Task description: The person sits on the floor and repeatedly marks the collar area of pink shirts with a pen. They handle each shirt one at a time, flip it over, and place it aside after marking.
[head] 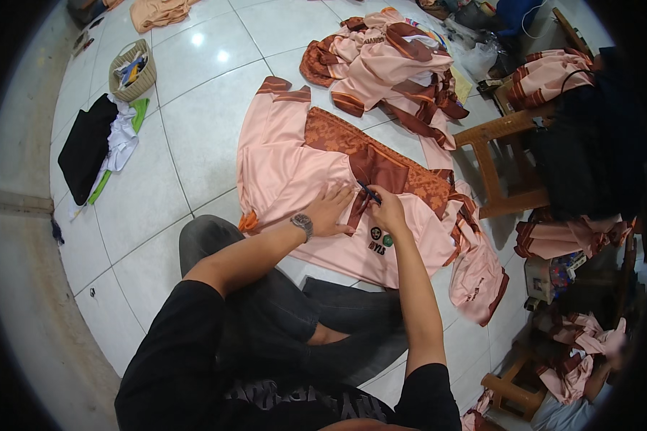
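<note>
A pink polo shirt [286, 178] with maroon trim and brown patterned panels lies spread on the floor before my crossed legs. My left hand [330, 211], with a metal watch [303, 225] at the wrist, rests palm down on its chest, left of the maroon placket [357, 213]. In my right hand [389, 211] is a slim dark hand tool [367, 190], its tip at the upper placket near the neck opening; its exact kind is too small to tell. Below the right hand, the chest bears printed emblems [380, 237] and lettering.
A heap of similar shirts [393, 64] lies ahead. Another bunched shirt [477, 280] touches the right side. Brown stools [485, 167] and co-workers stand or sit at right. At left are folded black cloth [89, 145] and a beige basket [150, 75] with small items.
</note>
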Tool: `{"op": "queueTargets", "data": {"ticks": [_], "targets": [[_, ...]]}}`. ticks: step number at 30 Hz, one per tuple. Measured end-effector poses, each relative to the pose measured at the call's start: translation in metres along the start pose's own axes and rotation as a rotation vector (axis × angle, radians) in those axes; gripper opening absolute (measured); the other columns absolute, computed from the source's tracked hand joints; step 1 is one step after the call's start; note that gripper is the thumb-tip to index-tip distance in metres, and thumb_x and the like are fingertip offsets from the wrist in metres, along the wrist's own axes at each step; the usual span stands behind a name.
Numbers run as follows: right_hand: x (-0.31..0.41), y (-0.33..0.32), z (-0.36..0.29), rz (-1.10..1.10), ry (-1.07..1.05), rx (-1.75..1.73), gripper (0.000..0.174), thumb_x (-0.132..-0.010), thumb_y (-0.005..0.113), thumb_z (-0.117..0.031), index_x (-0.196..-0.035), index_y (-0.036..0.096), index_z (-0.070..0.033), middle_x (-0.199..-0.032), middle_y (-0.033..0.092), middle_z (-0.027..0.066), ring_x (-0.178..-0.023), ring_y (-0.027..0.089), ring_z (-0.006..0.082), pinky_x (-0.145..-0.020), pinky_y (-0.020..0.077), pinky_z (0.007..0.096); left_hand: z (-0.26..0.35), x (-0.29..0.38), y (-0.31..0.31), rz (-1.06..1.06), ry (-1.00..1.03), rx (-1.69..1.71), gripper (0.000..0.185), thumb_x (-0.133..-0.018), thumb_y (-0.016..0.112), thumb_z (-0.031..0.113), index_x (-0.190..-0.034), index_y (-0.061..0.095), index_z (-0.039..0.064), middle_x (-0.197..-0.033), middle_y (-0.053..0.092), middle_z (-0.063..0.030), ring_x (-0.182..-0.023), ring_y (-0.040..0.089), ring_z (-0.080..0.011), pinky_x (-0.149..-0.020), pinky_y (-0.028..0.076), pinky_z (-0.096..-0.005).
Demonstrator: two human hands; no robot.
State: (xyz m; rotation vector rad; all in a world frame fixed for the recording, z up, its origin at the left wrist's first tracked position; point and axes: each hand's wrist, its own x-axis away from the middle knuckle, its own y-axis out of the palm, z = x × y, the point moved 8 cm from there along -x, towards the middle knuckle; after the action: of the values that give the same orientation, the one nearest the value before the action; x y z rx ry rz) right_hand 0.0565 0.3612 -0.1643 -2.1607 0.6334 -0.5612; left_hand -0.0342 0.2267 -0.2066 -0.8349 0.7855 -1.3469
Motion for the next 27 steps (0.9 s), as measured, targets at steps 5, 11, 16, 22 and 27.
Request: {"op": "queueTargets", "data": {"ticks": [5,11,16,22,27], "targets": [[-0.008,-0.002,0.001,0.083,0.001,0.118,0.02,-0.088,0.068,-0.013,-0.106,0.073,-0.006,-0.097,0.074,0.0196,-0.091,0.07,0.0396,-0.081,0.0547,0.0463,-0.001,-0.002,0.011,0.013,-0.032,-0.079,0.107,-0.082,0.069,0.066,-0.161,0.027,0.006,-0.167,0.025,-0.0174,-0.158,0.012,-0.0371,-0.126,0.01,-0.0582],[-0.011,0.007,-0.007,0.158,-0.121,0.13,0.019,-0.087,0.069,-0.015,-0.104,0.077,-0.011,-0.094,0.071,0.0149,-0.092,0.068,0.0381,-0.08,0.0524,0.0473,-0.003,-0.004,0.016,0.025,-0.051,-0.06,0.109,-0.078,0.073,0.067,-0.16,0.03,0.01,-0.169,0.023,-0.0158,-0.158,0.01,-0.0366,-0.125,0.008,-0.0598],[-0.019,0.015,-0.001,0.176,-0.097,0.186,0.017,-0.087,0.069,-0.015,-0.101,0.079,-0.013,-0.089,0.068,0.013,-0.089,0.067,0.0365,-0.079,0.0523,0.0475,-0.003,-0.004,0.016,-0.021,-0.061,-0.055,0.113,-0.075,0.075,0.068,-0.161,0.029,0.01,-0.169,0.023,-0.0167,-0.158,0.01,-0.039,-0.125,0.009,-0.0609],[-0.021,0.018,-0.001,0.188,-0.089,0.219,0.017,-0.087,0.071,-0.018,-0.101,0.077,-0.01,-0.089,0.07,0.0147,-0.088,0.068,0.038,-0.078,0.0524,0.0473,-0.001,-0.004,0.014,-0.007,-0.048,-0.076,0.114,-0.073,0.076,0.068,-0.161,0.029,0.011,-0.168,0.023,-0.0177,-0.157,0.011,-0.0401,-0.125,0.008,-0.0613],[-0.028,0.018,0.009,0.241,0.031,0.159,0.017,-0.086,0.073,-0.018,-0.099,0.076,-0.008,-0.091,0.073,0.0172,-0.089,0.069,0.0397,-0.079,0.0535,0.0483,0.01,-0.006,0.013,0.004,0.04,-0.157,0.11,-0.075,0.076,0.065,-0.16,0.031,0.012,-0.169,0.025,-0.0118,-0.157,0.016,-0.0379,-0.124,0.012,-0.0629]]}}
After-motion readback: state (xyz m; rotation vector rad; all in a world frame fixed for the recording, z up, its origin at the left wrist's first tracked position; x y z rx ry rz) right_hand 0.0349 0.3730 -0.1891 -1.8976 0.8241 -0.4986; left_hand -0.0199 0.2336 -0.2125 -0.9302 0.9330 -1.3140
